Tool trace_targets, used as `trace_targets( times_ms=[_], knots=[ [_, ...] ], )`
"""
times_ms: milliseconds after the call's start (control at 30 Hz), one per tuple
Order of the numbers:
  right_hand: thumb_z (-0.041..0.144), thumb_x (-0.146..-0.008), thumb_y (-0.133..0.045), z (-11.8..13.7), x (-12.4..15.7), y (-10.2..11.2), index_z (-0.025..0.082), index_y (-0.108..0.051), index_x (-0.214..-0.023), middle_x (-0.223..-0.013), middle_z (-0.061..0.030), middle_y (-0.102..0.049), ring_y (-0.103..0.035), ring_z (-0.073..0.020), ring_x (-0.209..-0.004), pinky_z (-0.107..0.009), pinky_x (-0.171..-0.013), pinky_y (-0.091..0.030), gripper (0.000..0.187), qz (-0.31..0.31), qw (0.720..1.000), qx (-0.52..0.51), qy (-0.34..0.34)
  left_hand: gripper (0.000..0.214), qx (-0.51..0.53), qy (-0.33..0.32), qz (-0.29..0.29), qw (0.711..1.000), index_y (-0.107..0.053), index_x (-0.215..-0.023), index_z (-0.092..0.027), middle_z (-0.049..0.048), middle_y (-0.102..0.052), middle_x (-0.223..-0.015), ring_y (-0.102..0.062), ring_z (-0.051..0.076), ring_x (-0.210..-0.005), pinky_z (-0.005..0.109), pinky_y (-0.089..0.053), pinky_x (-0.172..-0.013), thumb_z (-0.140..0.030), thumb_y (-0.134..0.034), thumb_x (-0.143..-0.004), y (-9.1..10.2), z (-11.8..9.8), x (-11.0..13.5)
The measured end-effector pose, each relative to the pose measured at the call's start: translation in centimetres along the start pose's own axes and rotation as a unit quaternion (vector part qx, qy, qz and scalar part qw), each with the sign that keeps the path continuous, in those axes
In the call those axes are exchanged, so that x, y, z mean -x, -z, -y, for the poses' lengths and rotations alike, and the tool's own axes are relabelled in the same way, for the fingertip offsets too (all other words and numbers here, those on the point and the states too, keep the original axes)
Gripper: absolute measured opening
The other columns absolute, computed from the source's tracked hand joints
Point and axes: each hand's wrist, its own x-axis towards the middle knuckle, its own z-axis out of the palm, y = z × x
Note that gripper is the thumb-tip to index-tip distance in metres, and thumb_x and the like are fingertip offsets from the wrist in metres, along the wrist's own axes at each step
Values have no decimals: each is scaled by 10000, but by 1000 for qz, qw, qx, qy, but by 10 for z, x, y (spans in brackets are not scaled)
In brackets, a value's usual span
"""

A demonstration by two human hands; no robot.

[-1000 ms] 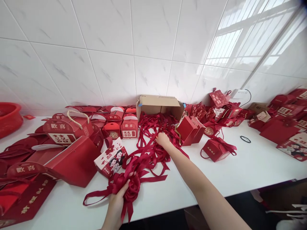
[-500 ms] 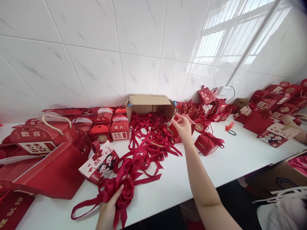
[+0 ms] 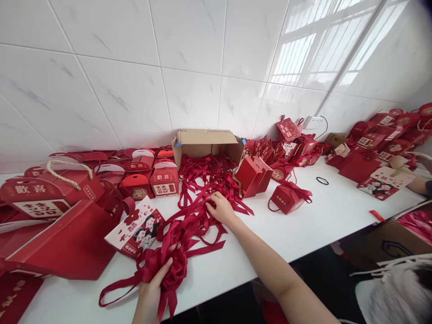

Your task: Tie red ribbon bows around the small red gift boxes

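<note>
A bunch of dark red satin ribbons (image 3: 173, 270) is gathered in my left hand (image 3: 151, 292), its fingers closed around it near the table's front edge. My right hand (image 3: 222, 210) reaches over the loose ribbon pile (image 3: 205, 180), its fingertips pinched together on ribbon strands in the middle. The pile spills from an open cardboard box (image 3: 209, 136) lying against the wall. Just left of the ribbons is a white and red gift box (image 3: 138, 229) with a cartoon couple and a ribbon loop.
Several red candy boxes (image 3: 165, 177) and a larger rope-handled box (image 3: 50, 198) crowd the left. To the right are a red open box (image 3: 249, 177), a ribbon-tied box (image 3: 286, 198) and a black ring (image 3: 322, 180). Another person's hand (image 3: 401, 166) works at far right.
My right hand has dropped from above the red open box, leftward onto the ribbons. A small red scrap, blurred in the air before, lies near the table's right front edge. My left hand keeps its hold.
</note>
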Motion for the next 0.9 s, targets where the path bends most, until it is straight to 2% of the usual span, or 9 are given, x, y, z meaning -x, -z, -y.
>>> trace_targets(
  times_ms=[100, 233, 300, 367, 467, 567, 667, 767, 900],
  knots=[
    [299, -840, -620, 1, 5, -6, 197, -688, -1073, -1109, -91, -619, -559, -236, -1045, -370, -922, -468, 264, 10, 1000, 24, 12, 364, 3, -2, 3, 1000, -681, -1136, -222, 31, -717, -1148, -613, 192, -1167, 240, -540, -930, -98, -652, -795, 2, 1, -1],
    [339, -715, -765, -2, 6, -7, 208, -639, -1204, -1285, -152, -556, -475, -347, -1183, -527, -987, -395, 522, 2, 999, 42, -8, 376, -2, -2, 20, 1000, -669, -1158, -221, 38, -699, -1186, -576, 196, -1216, 250, -517, -965, -125, -660, -794, 7, 5, -5],
    [226, -737, -734, -7, 5, -8, 192, -682, -1131, -1167, -156, -631, -555, -323, -1085, -498, -926, -447, 398, -1, 999, 35, -27, 382, -2, -1, 34, 999, -666, -1162, -215, 46, -686, -1209, -550, 201, -1246, 265, -493, -1000, -139, -670, -788, 10, 8, -7],
    [132, -780, -654, -11, 1, -7, 182, -736, -963, -977, -115, -696, -625, -253, -936, -406, -858, -496, 207, -11, 999, 17, -37, 388, 3, -4, 42, 999, -665, -1163, -211, 53, -675, -1230, -525, 212, -1273, 291, -467, -1035, -157, -681, -779, 12, 10, -9],
    [151, -818, -604, -15, -11, 9, 178, -741, -848, -908, -80, -714, -647, -202, -871, -339, -847, -506, 143, -58, 997, -16, -47, 400, 8, -10, 44, 999, -667, -1160, -208, 58, -668, -1241, -505, 229, -1291, 326, -438, -1066, -182, -697, -762, 14, 12, -11],
    [270, -858, -564, -11, -22, 39, 170, -726, -924, -943, -85, -717, -654, -207, -858, -354, -831, -516, 202, -114, 990, -47, -62, 400, 3, -9, 37, 999, -675, -1145, -206, 57, -678, -1225, -518, 238, -1279, 342, -421, -1082, -186, -706, -747, 12, 10, -10],
    [367, -912, -468, 5, -24, 63, 157, -690, -1060, -960, -95, -717, -660, -204, -840, -347, -794, -530, 339, -128, 987, -78, -57, 363, -5, -11, 27, 1000, -688, -1113, -205, 53, -690, -1202, -529, 232, -1268, 347, -409, -1092, -175, -692, -751, 7, 7, -7],
    [382, -874, -549, 26, -9, 58, 215, -666, -1149, -1053, -72, -697, -656, -189, -897, -309, -802, -531, 343, -79, 991, -104, -11, 330, -17, -14, 18, 1000, -697, -1088, -217, 42, -689, -1205, -525, 229, -1271, 359, -400, -1100, -173, -685, -762, 3, 7, -3],
    [264, -596, -829, 40, 16, 15, 325, -592, -1272, -1242, -78, -605, -621, -262, -1019, -345, -800, -530, 719, 158, 985, -41, 52, 309, -16, -22, 14, 1000, -701, -1074, -221, 33, -691, -1200, -511, 230, -1285, 363, -396, -1105, -161, -678, -772, 1, 8, 0]
  ],
)
